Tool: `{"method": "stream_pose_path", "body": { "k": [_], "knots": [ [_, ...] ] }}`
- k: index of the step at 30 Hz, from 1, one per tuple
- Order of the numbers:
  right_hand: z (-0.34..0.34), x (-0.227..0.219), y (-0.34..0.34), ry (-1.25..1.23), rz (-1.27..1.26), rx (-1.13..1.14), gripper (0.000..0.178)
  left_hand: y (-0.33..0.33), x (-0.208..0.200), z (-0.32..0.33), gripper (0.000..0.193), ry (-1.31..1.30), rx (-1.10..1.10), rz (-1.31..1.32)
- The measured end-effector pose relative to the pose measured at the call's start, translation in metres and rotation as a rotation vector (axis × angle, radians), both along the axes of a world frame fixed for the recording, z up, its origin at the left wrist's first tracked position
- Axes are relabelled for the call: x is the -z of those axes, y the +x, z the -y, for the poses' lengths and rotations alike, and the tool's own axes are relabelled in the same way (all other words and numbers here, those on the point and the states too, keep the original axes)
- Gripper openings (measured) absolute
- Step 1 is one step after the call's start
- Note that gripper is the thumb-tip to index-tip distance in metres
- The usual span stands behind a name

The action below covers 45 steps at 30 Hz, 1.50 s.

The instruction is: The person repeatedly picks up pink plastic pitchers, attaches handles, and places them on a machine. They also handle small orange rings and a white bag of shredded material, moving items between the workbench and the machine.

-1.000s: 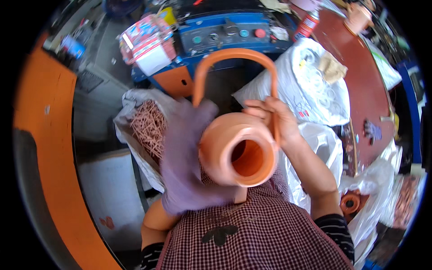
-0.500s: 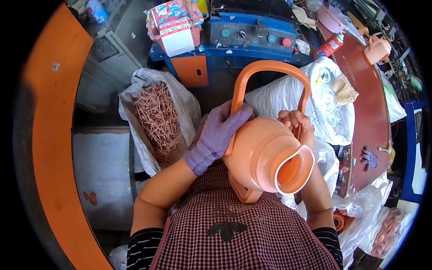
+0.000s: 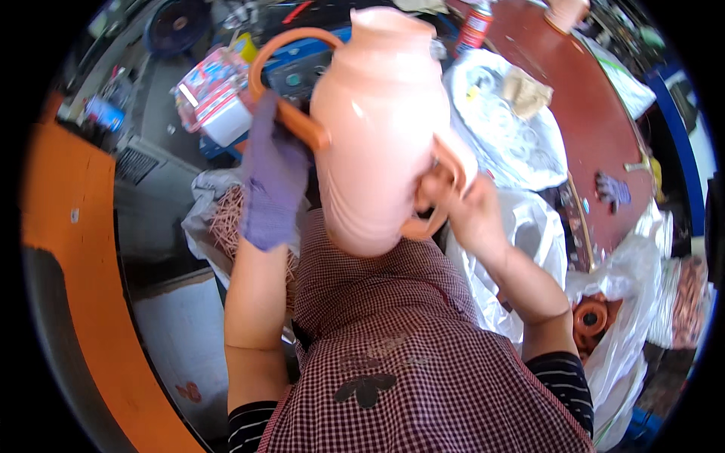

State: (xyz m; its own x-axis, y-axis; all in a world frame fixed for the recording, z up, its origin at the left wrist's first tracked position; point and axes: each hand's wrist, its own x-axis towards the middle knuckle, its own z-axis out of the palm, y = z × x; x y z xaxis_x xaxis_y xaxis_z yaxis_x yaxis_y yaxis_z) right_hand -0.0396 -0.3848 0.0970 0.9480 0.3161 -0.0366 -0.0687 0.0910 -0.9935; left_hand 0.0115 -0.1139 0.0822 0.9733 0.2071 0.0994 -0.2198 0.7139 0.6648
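Peach plastic curved through the right hand (image 3: 477, 219), whose bare fingers were grasping the side handle (image 3: 458, 162), though motion blur softened this grip. The purple-gloved left hand (image 3: 273, 181) lay at one arm of the orange hoop handle (image 3: 302, 124); its fingertips were hidden, so I could not tell how firmly that grip closed. Between both hands the jug (image 3: 377, 136) hung above the lap, roughly upright, its wavy mouth uppermost and the hoop out to the left. Handling it well, I judged, called for letting the right hand bear the weight while the left steadied the hoop without forcing its joint, as glossy walls could slip or scuff. Beyond lay a sack of thin pink sticks (image 3: 226, 219) on the left, and on the right clear rings (image 3: 498, 124) in a white sack, beside the dark red desk (image 3: 578, 94) with its spare glove (image 3: 613, 190).
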Motion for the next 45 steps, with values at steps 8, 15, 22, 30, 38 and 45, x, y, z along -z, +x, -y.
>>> {"method": "stream_pose_path", "body": {
  "k": [8,15,22,30,38,45],
  "knots": [
    [0.084,-0.052,0.051,0.659,0.219,0.385,0.020,0.020,0.089,0.005,0.059,-0.129,-0.091,-0.686],
    [0.078,-0.038,0.039,0.785,0.021,0.541,0.021,0.031,0.070,0.152,0.060,0.650,0.012,0.177],
    [0.203,-0.054,0.045,0.500,0.454,0.557,0.009,0.009,0.118,0.122,0.052,-0.077,0.412,-0.381],
    [0.287,-0.038,0.129,-0.204,0.643,1.079,0.010,-0.042,0.172,0.056,0.039,0.024,0.311,-0.673],
    [0.369,0.001,0.244,-0.688,0.427,1.057,0.034,-0.100,0.225,-0.002,0.042,-0.038,0.087,-0.802],
    [0.372,0.046,0.368,-0.853,0.623,1.077,0.055,-0.110,0.207,0.013,0.043,0.049,0.276,-0.623]
  ]
}}
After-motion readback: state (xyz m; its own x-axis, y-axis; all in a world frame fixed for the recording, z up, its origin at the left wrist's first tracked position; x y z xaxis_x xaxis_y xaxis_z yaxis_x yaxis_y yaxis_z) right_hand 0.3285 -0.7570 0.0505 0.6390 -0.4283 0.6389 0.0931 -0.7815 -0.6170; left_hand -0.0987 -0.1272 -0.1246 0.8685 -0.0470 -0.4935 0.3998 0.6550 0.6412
